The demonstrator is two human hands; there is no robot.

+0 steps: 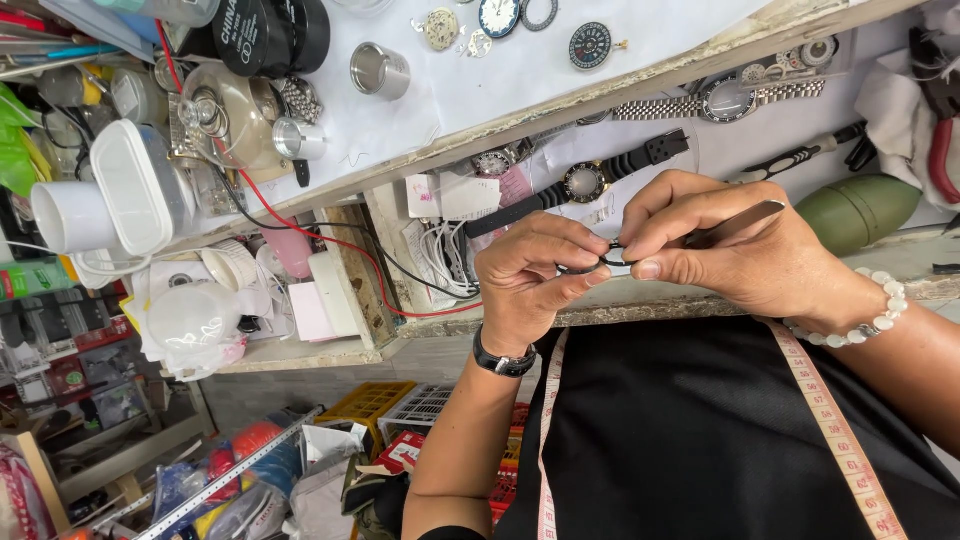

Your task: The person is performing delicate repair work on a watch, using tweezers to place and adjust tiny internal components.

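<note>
My left hand (530, 275) pinches a small dark ring-shaped watch part (600, 264) between thumb and forefinger, a black watch on its wrist. My right hand (720, 245) meets it from the right, gripping metal tweezers (740, 222) whose tips touch the part; a pale bead bracelet circles that wrist. Both hands hover just above the front edge of the worn wooden workbench (640, 300). A black-strapped watch (585, 182) lies right behind my fingers.
A steel-bracelet watch (725, 98) lies at the back right, with a green oval object (858, 210) beside it. Loose dials and movements (590, 45) rest on white paper. Jars, white tubs (135, 185) and wires crowd the left. A tape measure (835, 420) hangs over my black shirt.
</note>
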